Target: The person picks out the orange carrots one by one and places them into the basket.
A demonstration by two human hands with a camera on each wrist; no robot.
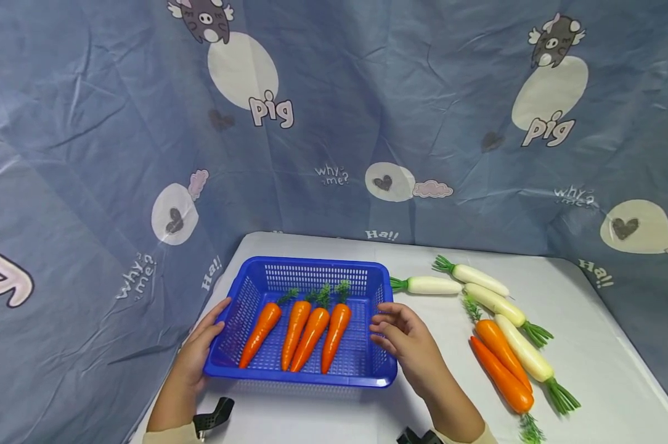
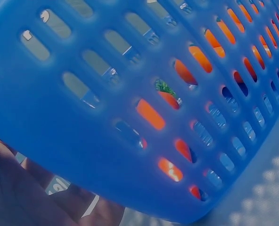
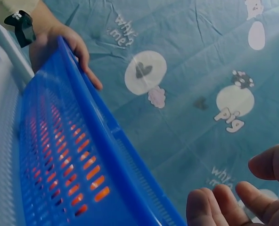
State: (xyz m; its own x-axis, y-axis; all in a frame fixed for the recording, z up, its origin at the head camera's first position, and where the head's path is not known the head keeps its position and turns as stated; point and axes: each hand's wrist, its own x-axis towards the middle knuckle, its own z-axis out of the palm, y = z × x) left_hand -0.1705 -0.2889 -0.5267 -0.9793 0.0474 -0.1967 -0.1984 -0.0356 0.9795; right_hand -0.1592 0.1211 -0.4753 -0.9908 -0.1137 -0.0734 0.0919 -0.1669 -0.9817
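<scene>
1. Head view: blue plastic basket (image 1: 362, 380) at the left part of the white desk (image 1: 289, 419). Four orange carrots (image 1: 310, 339) lie inside, green tops toward the back wall, tips toward the front.
2. Head view: left hand (image 1: 192, 356) at the basket's left side; fingers mostly straight, laid against the rim rather than clenched.
3. Head view: right hand (image 1: 414, 345) at the right rim; fingers released, loosely bent, holding nothing.
4. Head view: right of the basket, four white radishes (image 1: 496, 302) and two loose carrots (image 1: 500, 375). One radish has its leaves just beside the basket wall; the two carrots lie side by side. Blue printed curtain (image 1: 312, 142) behind.
5. Left wrist view: slotted basket wall fills most of the view, orange and some green visible through the slots. Left fingers partly seen, lower left, past the basket's edge.
6. Right wrist view: left hand at the basket's far corner, one finger extended. Right fingers, lower right, near the rim, thumb held apart.
</scene>
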